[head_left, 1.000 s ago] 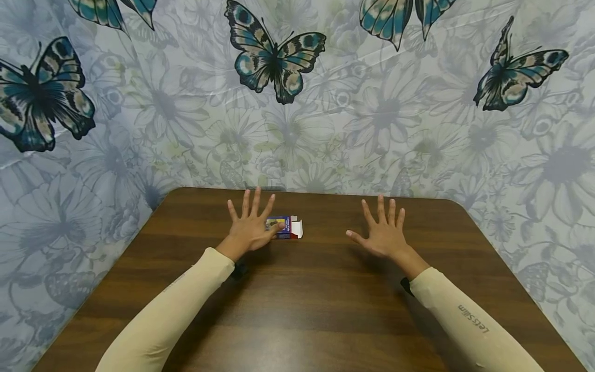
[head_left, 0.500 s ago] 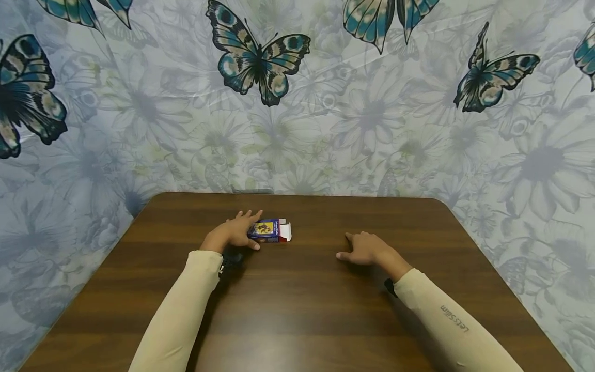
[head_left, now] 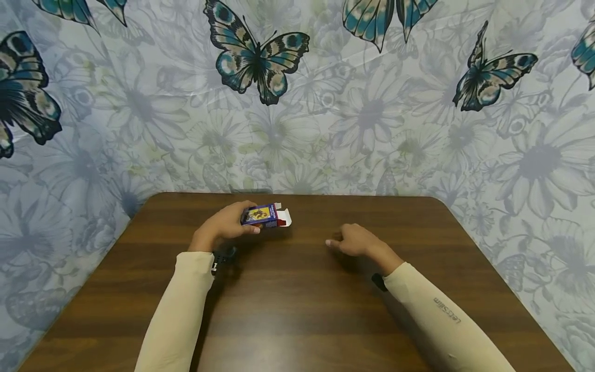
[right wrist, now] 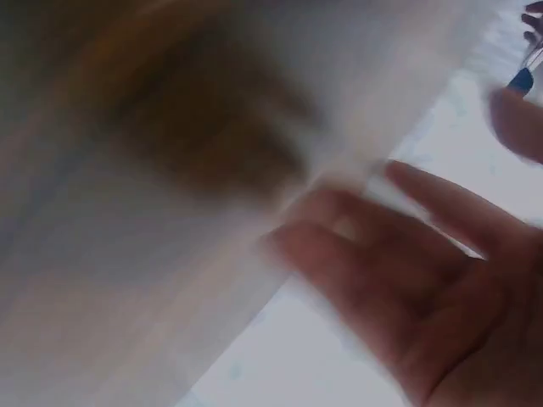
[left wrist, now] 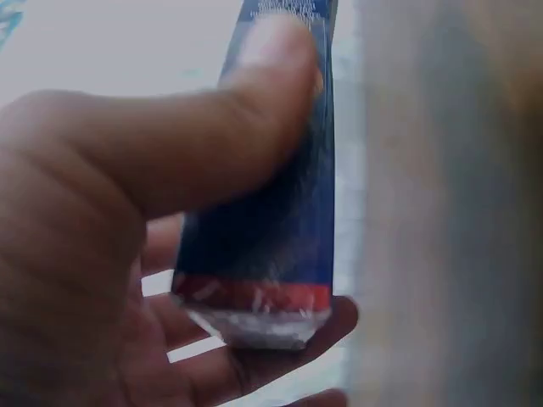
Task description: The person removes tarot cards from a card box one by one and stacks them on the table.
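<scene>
In the head view my left hand (head_left: pixel 225 221) grips a small blue card carton (head_left: pixel 262 213) with a yellow picture on its face. The carton's right end has its white flap (head_left: pixel 284 217) folded out. It is tilted a little, with a shadow on the wood below it. The left wrist view shows my thumb (left wrist: pixel 271 93) pressed along the carton's narrow side and fingers behind its far side; a red band (left wrist: pixel 254 294) edges the near end. My right hand (head_left: pixel 358 241) holds nothing, fingers loosely bent, low over the table to the right of the carton.
Both hands are over a brown wooden table (head_left: pixel 288 299) with rounded far corners. Behind its far edge hangs a pale floral cloth (head_left: pixel 325 139) printed with butterflies. Dark bands sit at both wrists, and pale sleeves cover the forearms.
My left hand, spread over the carton earlier, has closed round it and raised it, tilting it. My right hand went from spread fingers to loosely bent ones and moved slightly left.
</scene>
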Action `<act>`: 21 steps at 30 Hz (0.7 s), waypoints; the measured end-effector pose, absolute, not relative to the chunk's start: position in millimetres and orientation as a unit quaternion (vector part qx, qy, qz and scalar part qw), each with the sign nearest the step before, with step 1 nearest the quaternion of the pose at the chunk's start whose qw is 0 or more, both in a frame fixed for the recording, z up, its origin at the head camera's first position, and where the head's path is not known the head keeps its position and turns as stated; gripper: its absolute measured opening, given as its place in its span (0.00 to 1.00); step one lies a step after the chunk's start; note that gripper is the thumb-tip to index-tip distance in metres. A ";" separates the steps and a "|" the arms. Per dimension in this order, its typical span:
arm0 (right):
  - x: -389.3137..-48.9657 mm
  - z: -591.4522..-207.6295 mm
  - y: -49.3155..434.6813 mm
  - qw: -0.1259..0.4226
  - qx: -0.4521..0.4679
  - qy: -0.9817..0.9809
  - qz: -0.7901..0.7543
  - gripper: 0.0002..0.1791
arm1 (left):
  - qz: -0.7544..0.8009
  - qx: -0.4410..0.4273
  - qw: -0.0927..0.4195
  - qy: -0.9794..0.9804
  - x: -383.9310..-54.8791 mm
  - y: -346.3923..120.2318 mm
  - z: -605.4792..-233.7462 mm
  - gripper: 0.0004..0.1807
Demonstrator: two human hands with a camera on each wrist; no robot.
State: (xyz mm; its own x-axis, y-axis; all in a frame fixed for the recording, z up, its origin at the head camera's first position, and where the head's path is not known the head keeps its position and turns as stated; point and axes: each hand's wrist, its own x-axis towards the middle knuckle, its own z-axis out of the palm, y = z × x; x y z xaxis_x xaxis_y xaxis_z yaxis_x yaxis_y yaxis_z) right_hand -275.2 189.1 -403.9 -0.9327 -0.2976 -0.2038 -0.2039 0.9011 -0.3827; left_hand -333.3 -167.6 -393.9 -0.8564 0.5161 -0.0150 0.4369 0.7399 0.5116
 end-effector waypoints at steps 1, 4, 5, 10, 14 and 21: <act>-276.9 -400.3 181.3 0.100 -0.135 0.960 -0.223 0.32 | 0.262 0.260 0.075 0.926 -331.0 -168.3 -389.3 0.40; -281.6 -388.7 153.6 0.029 -0.156 0.909 -0.385 0.24 | 0.275 0.278 0.061 0.918 -324.0 -169.2 -375.8 0.37; -282.2 -384.4 144.3 0.018 -0.160 0.885 -0.437 0.22 | 0.272 0.286 0.058 0.917 -321.7 -168.7 -371.8 0.37; -284.8 -367.8 110.7 0.043 -0.157 0.804 -0.572 0.17 | 0.262 0.307 0.063 0.913 -312.7 -163.8 -355.3 0.36; -288.0 -362.5 98.3 0.098 -0.115 0.801 -0.580 0.14 | 0.261 0.311 0.059 0.912 -308.8 -162.4 -346.4 0.36; -294.2 -368.9 89.2 0.193 -0.065 0.788 -0.582 0.15 | 0.264 0.310 0.057 0.911 -308.5 -166.4 -344.6 0.35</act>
